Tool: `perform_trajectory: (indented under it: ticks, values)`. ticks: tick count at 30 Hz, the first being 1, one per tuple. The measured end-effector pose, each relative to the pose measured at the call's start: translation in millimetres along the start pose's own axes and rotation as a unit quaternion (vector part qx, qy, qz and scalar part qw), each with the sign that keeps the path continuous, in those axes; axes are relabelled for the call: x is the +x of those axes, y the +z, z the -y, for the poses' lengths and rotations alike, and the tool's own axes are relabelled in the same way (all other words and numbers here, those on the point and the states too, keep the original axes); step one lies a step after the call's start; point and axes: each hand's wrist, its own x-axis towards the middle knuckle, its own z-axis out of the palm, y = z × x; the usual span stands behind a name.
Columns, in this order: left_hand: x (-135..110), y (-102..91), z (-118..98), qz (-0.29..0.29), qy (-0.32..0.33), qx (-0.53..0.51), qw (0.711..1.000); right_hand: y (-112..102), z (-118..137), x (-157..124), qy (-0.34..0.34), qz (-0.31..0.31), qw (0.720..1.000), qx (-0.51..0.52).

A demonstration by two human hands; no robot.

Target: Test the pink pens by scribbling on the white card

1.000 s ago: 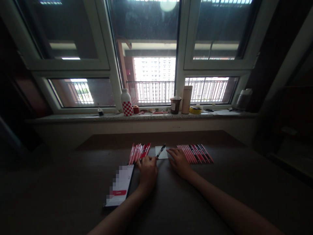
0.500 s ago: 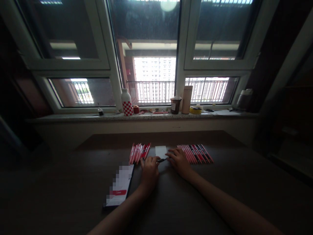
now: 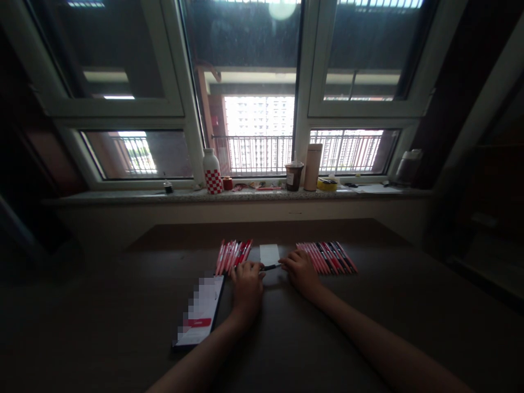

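windows (image 3: 245,46) backlight a dark brown table (image 3: 307,338) where left hand (image 3: 248,285) and right hand (image 3: 302,272) grip a black pen (image 3: 269,267).

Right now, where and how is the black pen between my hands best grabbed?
Probably by its exposed middle, pinched from above: the pen lies crosswise, nearly level, with the left hand at one end and the right hand at the other, leaving that short stretch uncovered.
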Motion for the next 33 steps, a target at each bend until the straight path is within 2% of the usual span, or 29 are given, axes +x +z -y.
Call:
perform_trajectory:
  ticks: [17,33]
  values:
    - [-0.8,-8.7,-3.4,-0.006,0.015,0.052,0.999,-2.2,-1.5,-2.9,-0.020,0.053,0.998,0.010]
    - [0.0,-8.4,-1.0,0.010,0.009,0.059,0.998,-1.7,-3.0,0.1,-0.032,0.024,0.999,-0.001]
